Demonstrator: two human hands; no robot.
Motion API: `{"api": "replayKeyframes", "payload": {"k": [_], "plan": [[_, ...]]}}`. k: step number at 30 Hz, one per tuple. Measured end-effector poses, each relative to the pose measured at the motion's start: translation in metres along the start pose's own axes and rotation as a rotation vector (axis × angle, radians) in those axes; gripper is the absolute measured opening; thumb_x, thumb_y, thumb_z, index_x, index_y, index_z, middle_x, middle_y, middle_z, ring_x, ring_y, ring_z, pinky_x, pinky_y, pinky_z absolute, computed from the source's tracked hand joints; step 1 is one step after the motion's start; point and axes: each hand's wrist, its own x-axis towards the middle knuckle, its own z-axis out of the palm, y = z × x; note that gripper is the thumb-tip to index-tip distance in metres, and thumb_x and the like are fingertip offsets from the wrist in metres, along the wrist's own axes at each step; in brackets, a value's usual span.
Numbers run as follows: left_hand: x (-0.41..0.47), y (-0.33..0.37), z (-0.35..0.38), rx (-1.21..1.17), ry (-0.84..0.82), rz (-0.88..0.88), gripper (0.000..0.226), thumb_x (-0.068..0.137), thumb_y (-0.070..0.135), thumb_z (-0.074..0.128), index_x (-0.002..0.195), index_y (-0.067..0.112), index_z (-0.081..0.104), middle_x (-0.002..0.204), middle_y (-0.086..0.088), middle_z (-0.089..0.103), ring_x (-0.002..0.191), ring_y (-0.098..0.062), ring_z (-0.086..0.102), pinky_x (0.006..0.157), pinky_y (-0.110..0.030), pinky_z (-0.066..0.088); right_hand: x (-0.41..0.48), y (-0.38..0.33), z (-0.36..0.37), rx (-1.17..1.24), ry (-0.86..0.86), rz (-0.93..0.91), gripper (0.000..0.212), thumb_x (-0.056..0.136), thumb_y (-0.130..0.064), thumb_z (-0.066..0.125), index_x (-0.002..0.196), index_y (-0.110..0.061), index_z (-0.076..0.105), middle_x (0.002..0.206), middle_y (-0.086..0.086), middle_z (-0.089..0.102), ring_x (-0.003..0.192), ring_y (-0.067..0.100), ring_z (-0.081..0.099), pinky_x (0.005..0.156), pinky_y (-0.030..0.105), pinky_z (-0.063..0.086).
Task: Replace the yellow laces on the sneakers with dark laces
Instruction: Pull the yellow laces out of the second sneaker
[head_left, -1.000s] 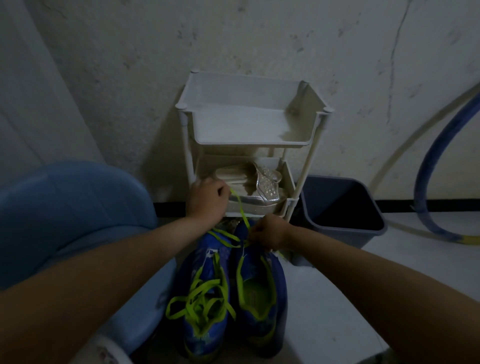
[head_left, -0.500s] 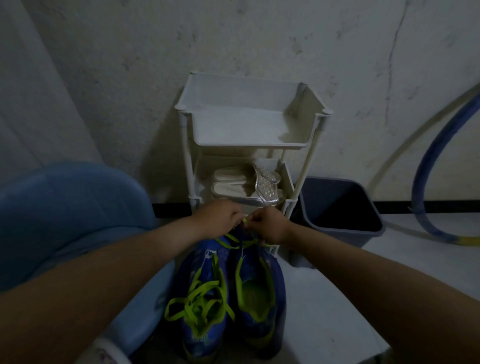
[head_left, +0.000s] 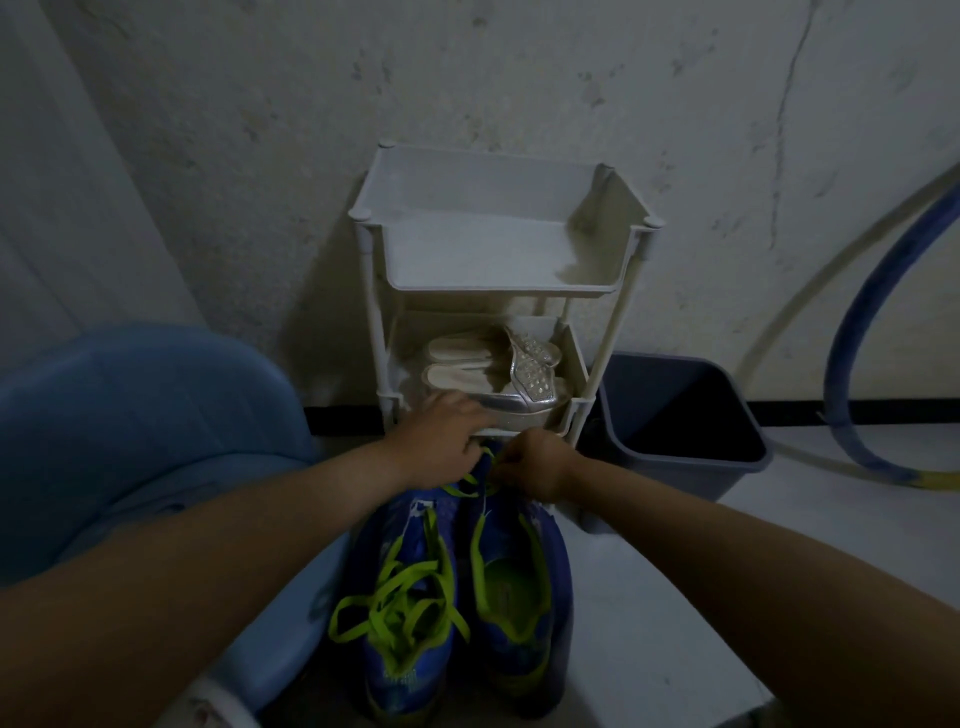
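Both hands are down at the toe end of the right sneaker (head_left: 519, 597), the pair side by side on the floor before a white shelf rack (head_left: 498, 270). The right hand (head_left: 535, 467) pinches a strand of yellow lace (head_left: 472, 477). The left hand (head_left: 441, 447) sits just beside it, blurred — whether it grips the lace I cannot tell.

This looks like the unlacing step: the right sneaker is nearly stripped, while the left sneaker (head_left: 405, 649) carries a loose tangle. Next, I'd say, the strand has to be drawn clear of the toe eyelets without snagging. There are no dark laces in view. Pale marks show on the tongues — nothing readable.
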Motion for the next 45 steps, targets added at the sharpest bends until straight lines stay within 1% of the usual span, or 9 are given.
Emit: {"api": "replayKeyframes", "payload": {"k": [3,9,13,22,25,29,33,40,45], "plan": [[-0.002,0.007,0.010,-0.030,-0.142,0.021,0.021,0.094,0.032,0.052,0.108,0.028,0.066,0.103,0.002,0.068,0.099,-0.018,0.058,0.093,-0.034,0.040,0.000,0.000,0.001,-0.019,0.019,-0.029,0.024,0.096,-0.030,0.059,0.108,-0.014,0.072,0.095,0.003,0.066,0.082,0.009,0.054,0.073,0.021,0.038],[0.001,0.002,0.008,0.039,-0.267,-0.092,0.027,0.098,0.038,0.047,0.088,0.024,0.069,0.088,0.001,0.066,0.081,-0.015,0.054,0.076,-0.031,0.043,0.004,0.000,0.007,-0.019,0.008,0.013,0.028,0.094,-0.033,0.061,0.097,-0.008,0.074,0.081,0.006,0.066,0.067,0.009,0.055,0.064,0.023,0.042],[-0.003,0.005,0.001,0.374,-0.395,-0.108,0.026,0.095,0.030,0.044,0.093,0.018,0.067,0.101,-0.004,0.067,0.095,-0.024,0.058,0.089,-0.037,0.038,0.004,0.001,0.011,-0.094,-0.034,0.003,0.022,0.094,-0.025,0.062,0.108,-0.012,0.072,0.109,0.007,0.070,0.100,0.018,0.064,0.082,0.025,0.049],[-0.009,-0.019,-0.018,0.578,-0.470,-0.396,0.057,0.096,0.058,0.033,0.128,0.017,0.058,0.129,-0.007,0.058,0.119,-0.024,0.051,0.101,-0.034,0.031,0.000,0.000,0.014,-0.261,-0.018,-0.079,0.026,0.095,-0.031,0.059,0.119,-0.024,0.067,0.119,0.002,0.065,0.109,0.019,0.061,0.089,0.030,0.050],[-0.012,-0.014,-0.019,0.720,-0.428,-0.299,0.035,0.092,0.043,0.052,0.113,0.018,0.064,0.117,-0.004,0.062,0.112,-0.024,0.054,0.099,-0.036,0.032,0.000,-0.002,0.016,-0.339,-0.015,-0.082,0.030,0.096,-0.035,0.058,0.121,-0.023,0.066,0.121,0.003,0.064,0.111,0.021,0.060,0.087,0.031,0.048],[-0.007,-0.003,-0.009,0.372,-0.267,-0.179,0.018,0.085,0.019,0.058,0.097,0.024,0.070,0.106,-0.002,0.063,0.101,-0.023,0.058,0.089,-0.036,0.047,0.001,-0.006,0.019,-0.446,0.003,-0.055,0.033,0.096,-0.038,0.055,0.120,-0.017,0.064,0.118,0.009,0.063,0.109,0.026,0.060,0.087,0.036,0.050],[-0.001,0.010,0.007,-0.066,-0.335,-0.239,0.009,0.085,0.036,0.060,0.088,0.028,0.062,0.095,0.002,0.063,0.091,-0.020,0.061,0.077,-0.033,0.052,0.004,-0.008,0.024,-0.480,-0.038,-0.050,0.032,0.099,-0.034,0.049,0.125,-0.018,0.058,0.115,0.008,0.063,0.108,0.028,0.062,0.089,0.040,0.052],[0.000,0.015,0.023,-0.193,-0.429,-0.343,0.032,0.074,0.040,0.072,0.094,0.030,0.051,0.101,0.001,0.063,0.092,-0.018,0.061,0.075,-0.028,0.049,0.003,-0.008,0.015,-0.479,-0.117,-0.068,0.032,0.100,-0.024,0.052,0.132,-0.023,0.053,0.123,0.006,0.060,0.109,0.026,0.060,0.092,0.037,0.051],[0.003,0.017,0.026,-0.221,-0.459,-0.376,0.028,0.072,0.037,0.071,0.094,0.027,0.057,0.094,0.003,0.064,0.086,-0.016,0.061,0.071,-0.028,0.050,0.005,0.005,0.014,-0.323,0.099,0.066,0.030,0.093,-0.023,0.061,0.119,-0.011,0.053,0.116,0.011,0.062,0.102,0.025,0.063,0.085,0.037,0.054]]}}
